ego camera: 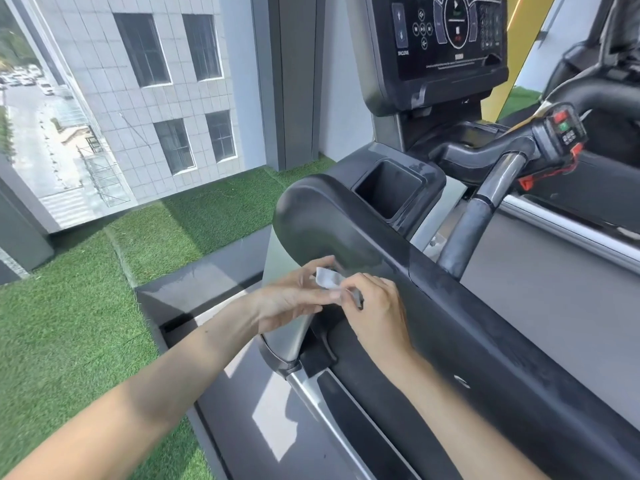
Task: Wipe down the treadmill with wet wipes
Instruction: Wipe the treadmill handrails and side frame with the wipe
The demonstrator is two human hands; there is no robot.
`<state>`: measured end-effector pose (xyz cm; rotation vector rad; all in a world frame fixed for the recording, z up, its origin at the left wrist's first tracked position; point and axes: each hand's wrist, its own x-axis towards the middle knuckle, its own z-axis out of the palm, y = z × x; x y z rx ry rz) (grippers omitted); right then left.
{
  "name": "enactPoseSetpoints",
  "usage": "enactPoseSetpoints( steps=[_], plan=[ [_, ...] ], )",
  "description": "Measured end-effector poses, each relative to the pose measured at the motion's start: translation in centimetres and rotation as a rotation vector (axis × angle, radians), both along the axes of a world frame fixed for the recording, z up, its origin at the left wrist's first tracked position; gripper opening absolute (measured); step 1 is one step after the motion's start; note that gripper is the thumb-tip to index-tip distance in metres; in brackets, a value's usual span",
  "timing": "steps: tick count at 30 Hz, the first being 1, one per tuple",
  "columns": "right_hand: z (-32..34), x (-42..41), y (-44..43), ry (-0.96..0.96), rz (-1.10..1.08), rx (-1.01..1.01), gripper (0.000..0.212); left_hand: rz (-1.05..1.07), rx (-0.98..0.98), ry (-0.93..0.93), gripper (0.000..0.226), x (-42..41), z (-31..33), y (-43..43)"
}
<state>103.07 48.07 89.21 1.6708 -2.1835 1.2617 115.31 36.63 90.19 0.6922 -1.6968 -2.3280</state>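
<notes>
Both hands on one wet wipe point(328, 279), left side of the treadmill point(519, 358).

Artificial turf point(69, 323) far left, below a window. Left hand point(291, 299): thumb and fingers closed on the wipe. Right hand point(379, 315): fingertips curled, pinching its other edge. Most of the wipe is hidden between the fingers; the part showing is small, white and folded. It sits just over the black side rail point(450, 299), contact not discernible. Rail surface shows dusty smears. Cup holder point(388, 192) behind. Console point(446, 39) top cut off, markings hard to read.
</notes>
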Motion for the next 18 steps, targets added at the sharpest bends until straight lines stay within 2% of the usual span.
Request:
enactPoseSetpoints(
  steps=[2,6,8,10,13,15,18],
  plan=[
    [0.2,-0.3,0.3,-0.021,0.001,0.003,0.008,0.001,-0.112,0.034,0.064,-0.1,-0.1,-0.1],
    [0.9,-1.0,1.1,-0.090,-0.015,-0.017,0.017,-0.016,-0.377,-0.019,0.023,-1.3,1.0,0.0],
    [1.3,-1.3,1.7,-0.049,-0.062,-0.063,0.018,-0.025,-0.463,-0.064,0.013,-2.0,2.2,-0.4],
    [1.6,-1.9,2.3,0.125,-0.144,-0.117,0.023,0.151,-0.623,-0.155,0.012,-3.2,3.4,-1.7],
    [1.4,-3.2,2.9,0.342,-0.276,-0.100,0.021,0.686,-1.120,-0.404,0.011,-5.8,5.4,-4.5],
    [0.9,-3.9,3.3,0.417,-0.363,-0.009,0.022,0.773,-1.221,-0.331,0.008,-7.8,6.3,-5.1],
    [0.4,-4.2,4.0,0.451,-0.454,0.108,0.035,0.702,-1.347,-0.302,0.021,-10.7,5.3,-5.0]
  ],
)
